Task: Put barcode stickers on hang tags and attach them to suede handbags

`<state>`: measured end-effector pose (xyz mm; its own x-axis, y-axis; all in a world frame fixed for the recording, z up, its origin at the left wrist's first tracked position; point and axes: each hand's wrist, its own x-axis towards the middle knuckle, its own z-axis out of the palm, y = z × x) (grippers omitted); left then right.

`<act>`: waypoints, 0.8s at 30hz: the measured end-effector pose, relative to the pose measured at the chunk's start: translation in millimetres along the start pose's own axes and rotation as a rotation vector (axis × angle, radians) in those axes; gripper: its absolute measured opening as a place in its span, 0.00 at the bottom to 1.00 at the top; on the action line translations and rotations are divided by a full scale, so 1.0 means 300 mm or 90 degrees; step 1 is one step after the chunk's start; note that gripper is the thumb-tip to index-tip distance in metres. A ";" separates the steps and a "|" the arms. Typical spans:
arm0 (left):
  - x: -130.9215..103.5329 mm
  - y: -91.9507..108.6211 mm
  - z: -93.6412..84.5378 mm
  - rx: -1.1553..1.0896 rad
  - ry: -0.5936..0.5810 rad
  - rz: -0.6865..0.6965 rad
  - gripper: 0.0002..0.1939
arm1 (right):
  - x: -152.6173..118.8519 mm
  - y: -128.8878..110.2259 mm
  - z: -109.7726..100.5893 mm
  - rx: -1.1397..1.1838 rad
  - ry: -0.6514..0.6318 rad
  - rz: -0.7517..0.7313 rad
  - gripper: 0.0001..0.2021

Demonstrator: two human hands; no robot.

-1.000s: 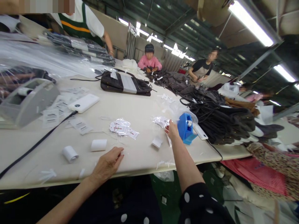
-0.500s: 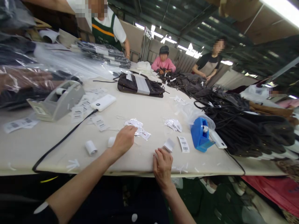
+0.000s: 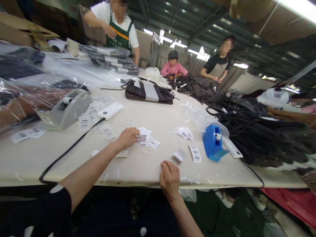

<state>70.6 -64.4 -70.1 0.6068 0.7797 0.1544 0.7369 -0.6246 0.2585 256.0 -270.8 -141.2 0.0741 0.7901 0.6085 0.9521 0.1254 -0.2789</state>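
Forearm (image 3: 96, 165) aslant, left grip (image 3: 127, 137) on tags (image 3: 154, 143)

On the surface (image 3: 148, 115), we have one pile of tags (image 3: 146, 133) before us and another pile (image 3: 184, 132) to its right, with a bag (image 3: 148, 92) behind them. Loose labels (image 3: 85, 123) lie between a tape dispenser (image 3: 66, 110) on our left and a small device (image 3: 111, 111). On our right, a label strip (image 3: 195, 153) lies left of another dispenser (image 3: 212, 144), heaped bags (image 3: 249, 138) beyond.

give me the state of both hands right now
Left hand: fingers closed on a small tag.
Right hand: fingers loosely curled at the table edge; grip cannot be told.
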 end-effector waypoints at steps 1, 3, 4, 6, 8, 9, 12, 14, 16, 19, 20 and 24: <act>-0.008 0.007 -0.012 0.001 0.010 -0.004 0.07 | 0.003 -0.003 -0.006 0.030 0.005 0.017 0.12; -0.044 0.038 -0.040 0.002 0.066 0.011 0.08 | 0.014 -0.022 -0.027 0.122 0.023 0.095 0.11; -0.070 0.063 -0.052 0.002 0.114 0.039 0.08 | 0.023 -0.040 -0.041 0.188 0.027 0.158 0.11; -0.135 0.128 -0.066 0.003 0.254 0.144 0.08 | 0.048 -0.090 -0.075 0.370 0.007 0.313 0.13; -0.204 0.196 -0.061 0.010 0.358 0.239 0.08 | 0.080 -0.148 -0.105 0.594 -0.041 0.464 0.17; -0.236 0.227 -0.051 0.014 0.384 0.274 0.08 | 0.097 -0.174 -0.116 0.698 -0.055 0.519 0.19; -0.312 0.287 -0.014 0.002 0.394 0.347 0.06 | 0.130 -0.218 -0.130 0.860 -0.043 0.613 0.14; -0.341 0.300 0.000 -0.049 0.361 0.332 0.09 | 0.132 -0.215 -0.133 0.855 -0.019 0.625 0.10; -0.355 0.300 -0.006 -0.161 0.281 0.252 0.18 | 0.122 -0.197 -0.140 0.813 -0.006 0.613 0.09; -0.359 0.292 -0.032 -0.443 0.068 0.038 0.29 | 0.102 -0.169 -0.159 0.774 -0.024 0.591 0.08; -0.358 0.291 -0.040 -0.542 -0.014 -0.040 0.26 | 0.098 -0.164 -0.165 0.771 -0.031 0.587 0.07; -0.364 0.305 -0.035 -0.813 -0.249 -0.235 0.13 | 0.093 -0.158 -0.170 0.767 -0.016 0.589 0.07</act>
<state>68.5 -206.3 -53.4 0.6375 0.6946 -0.3333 0.2199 0.2505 0.9428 228.1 -285.4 -73.1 0.4742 0.8715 -0.1247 -0.2293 -0.0144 -0.9732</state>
